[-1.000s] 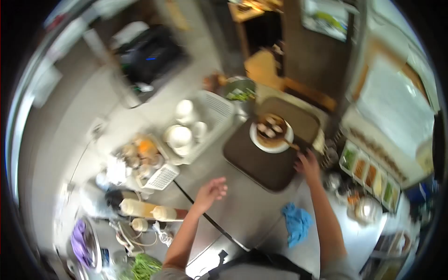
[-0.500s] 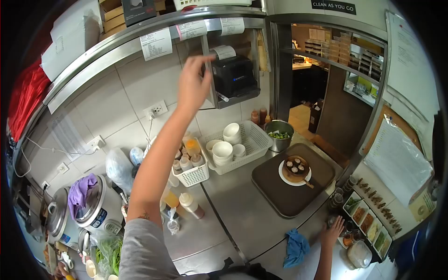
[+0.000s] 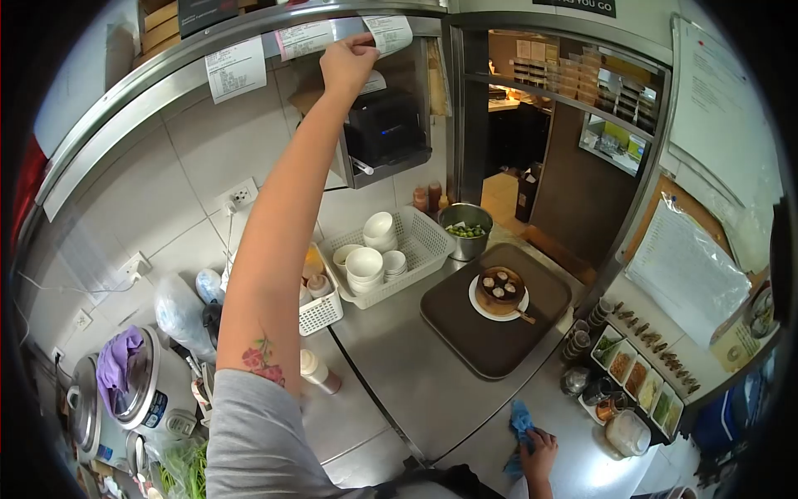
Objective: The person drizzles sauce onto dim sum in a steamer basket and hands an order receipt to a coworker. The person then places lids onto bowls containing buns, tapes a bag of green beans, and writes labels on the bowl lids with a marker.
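My left hand [image 3: 349,65] is raised to the metal shelf edge, its fingers pinched at the left edge of a printed order slip [image 3: 389,35]. Two more slips hang to the left, a middle slip [image 3: 304,38] and a far-left slip [image 3: 236,70]. Below the hand sits a black receipt printer [image 3: 389,129]. Down at the counter's near edge, my right hand [image 3: 540,453] rests with its fingers curled on a crumpled blue cloth [image 3: 521,420].
A brown tray [image 3: 465,341] carries a bamboo steamer of dumplings [image 3: 503,285] on a white plate. Behind it stand a metal pot of greens [image 3: 467,243] and a white basket [image 3: 428,245] of bowls. Topping containers [image 3: 636,378] line the right. Rice cookers [image 3: 158,391] stand left.
My left hand has risen from in front of the printer to the right-hand slip. My right hand has moved left from beside the topping containers onto the blue cloth. The view has shifted slightly.
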The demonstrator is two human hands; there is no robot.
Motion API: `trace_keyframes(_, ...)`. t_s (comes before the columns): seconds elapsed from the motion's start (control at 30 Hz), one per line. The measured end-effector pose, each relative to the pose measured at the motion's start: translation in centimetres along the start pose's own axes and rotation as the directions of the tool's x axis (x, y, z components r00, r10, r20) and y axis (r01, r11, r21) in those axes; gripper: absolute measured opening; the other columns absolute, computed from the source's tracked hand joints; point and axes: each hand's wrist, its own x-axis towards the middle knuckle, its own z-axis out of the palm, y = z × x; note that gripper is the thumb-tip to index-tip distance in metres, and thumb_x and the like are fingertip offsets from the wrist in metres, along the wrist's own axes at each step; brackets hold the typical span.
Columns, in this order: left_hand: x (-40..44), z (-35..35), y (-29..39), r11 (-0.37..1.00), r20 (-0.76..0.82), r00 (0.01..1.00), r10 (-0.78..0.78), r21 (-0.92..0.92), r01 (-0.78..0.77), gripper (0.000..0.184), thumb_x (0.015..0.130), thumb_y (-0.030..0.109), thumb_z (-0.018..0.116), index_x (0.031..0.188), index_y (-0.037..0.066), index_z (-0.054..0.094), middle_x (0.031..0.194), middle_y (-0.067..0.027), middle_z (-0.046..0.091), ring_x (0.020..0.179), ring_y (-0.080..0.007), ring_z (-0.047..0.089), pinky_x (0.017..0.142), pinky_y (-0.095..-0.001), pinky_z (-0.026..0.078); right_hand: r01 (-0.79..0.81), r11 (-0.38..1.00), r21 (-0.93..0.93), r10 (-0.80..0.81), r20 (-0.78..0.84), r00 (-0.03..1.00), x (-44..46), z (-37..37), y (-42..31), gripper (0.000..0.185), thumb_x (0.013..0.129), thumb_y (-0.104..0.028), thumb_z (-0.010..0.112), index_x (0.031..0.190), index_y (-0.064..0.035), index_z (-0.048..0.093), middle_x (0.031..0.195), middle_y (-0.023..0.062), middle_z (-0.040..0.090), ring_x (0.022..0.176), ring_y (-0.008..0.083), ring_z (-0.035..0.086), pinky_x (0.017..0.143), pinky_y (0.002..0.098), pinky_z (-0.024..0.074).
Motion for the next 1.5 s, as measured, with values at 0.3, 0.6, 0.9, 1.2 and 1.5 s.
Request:
trace_keyframes(0.3,-5.7,0.1,-3.5,0.838,0.300,0.953,0.029,0.513,-0.187,0.043,0.073,0.026,0.074,0.106,0.004,0.058,0.107,-0.0225,0.056,0.101,-0.0385,0.058,0.087,-0.0434,0.048,-0.030,0.999,-0.035,0.029,-0.050,0.998,-0.2,0.5,-0.4,0.045,0.069,-0.015,0.070,0.111,-0.0056,0.058,0.115,0.0147,0.056,0.109,0.0347,0.049,0.092,0.0466,0.0392)
trace_keyframes(0.6,-3.4,5.0,-8.9,0.986,0.151,0.988,0.036,0.153,-0.059,0.020,0.081,0.001,0.057,0.089,0.009,0.073,0.091,-0.0151,0.069,0.081,-0.0314,0.067,0.074,-0.0363,0.051,-0.108,0.987,0.120,0.105,0.031,0.994,1.5,0.4,-5.7,0.049,0.075,-0.019,0.069,0.121,-0.0053,0.056,0.121,0.0198,0.055,0.111,0.0405,0.049,0.094,0.0500,0.0394)
trace_keyframes(0.9,-35.1,-7.4,12.3,0.871,0.966,-0.015,0.259,-0.227,0.436,0.040,0.073,0.006,0.065,0.113,0.009,0.064,0.103,-0.0112,0.068,0.093,-0.0266,0.065,0.084,-0.0379,0.049,-0.400,-0.105,0.910,-0.048,0.397,0.916,7.7,-2.4,-14.8,0.044,0.081,-0.023,0.068,0.119,-0.0047,0.055,0.125,0.0150,0.054,0.115,0.0294,0.050,0.093,0.0441,0.0420)
trace_keyframes(1.2,-36.5,-21.3,15.8,0.923,0.906,-0.316,0.281,-0.165,0.346,0.032,0.072,0.000,0.056,0.100,0.013,0.067,0.091,-0.0164,0.065,0.092,-0.0346,0.061,0.076,-0.0440,0.049,-0.382,-0.194,0.903,0.226,0.420,0.879,5.7,-6.8,-20.8,0.029,0.092,-0.021,0.057,0.114,-0.0015,0.055,0.095,0.0128,0.066,0.065,0.0182,0.064,0.060,0.0321,0.0563)
trace_keyframes(1.5,-5.1,-26.2,3.5,0.858,-0.010,0.999,0.030,0.513,-0.021,0.024,0.081,0.014,0.063,0.105,0.014,0.065,0.093,-0.0125,0.069,0.086,-0.0297,0.066,0.075,-0.0382,0.051,-0.447,0.321,0.835,0.315,0.350,0.882,-0.9,-8.4,-14.6,0.038,0.094,-0.024,0.054,0.125,-0.0028,0.053,0.117,0.0152,0.059,0.100,0.0252,0.060,0.083,0.0351,0.0497)
